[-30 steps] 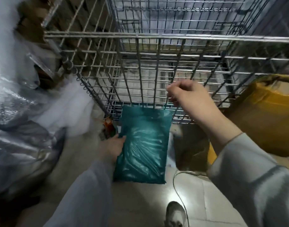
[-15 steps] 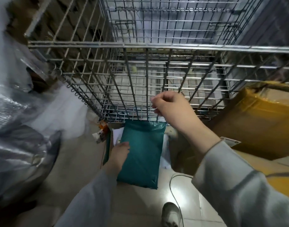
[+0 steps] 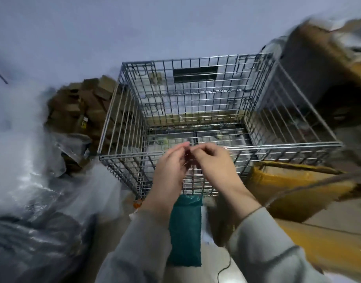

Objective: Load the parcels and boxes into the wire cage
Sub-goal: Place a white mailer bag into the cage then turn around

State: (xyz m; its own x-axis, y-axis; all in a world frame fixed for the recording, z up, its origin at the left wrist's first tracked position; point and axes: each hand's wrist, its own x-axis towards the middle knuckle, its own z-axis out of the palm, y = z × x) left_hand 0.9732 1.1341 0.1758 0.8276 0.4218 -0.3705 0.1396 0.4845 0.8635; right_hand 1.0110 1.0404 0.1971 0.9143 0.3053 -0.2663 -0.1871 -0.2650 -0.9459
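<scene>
Above the near top rail of the wire cage point(image 3: 212, 111), both hands are raised and meet at the fingertips. The left hand point(image 3: 171, 162) has its fingers point(image 3: 180, 147) extended upward and held close together, tips against those of the right hand. The right hand point(image 3: 214, 162) has its fingers point(image 3: 204, 151) curled inward, tips bunched toward the thumb. A small dark item appears between the two sets of fingertips, but blur prevents telling what it is or whether either hand actually pinches it. Neither hand touches a parcel.

A teal parcel point(image 3: 185, 231) lies flat on the floor, outside the cage, its far end just beside the bottom of the cage's near wall, and it shows between the two grey sleeves. Yellow-taped boxes point(image 3: 294, 193) sit on the floor to the right, next to the cage's right near corner. Stacked brown cartons point(image 3: 81, 105) stand against the cage's left side. Clear and dark plastic wrapping point(image 3: 36, 211) fills the floor at left. Through the wires, the cage floor shows no parcel that can be made out.
</scene>
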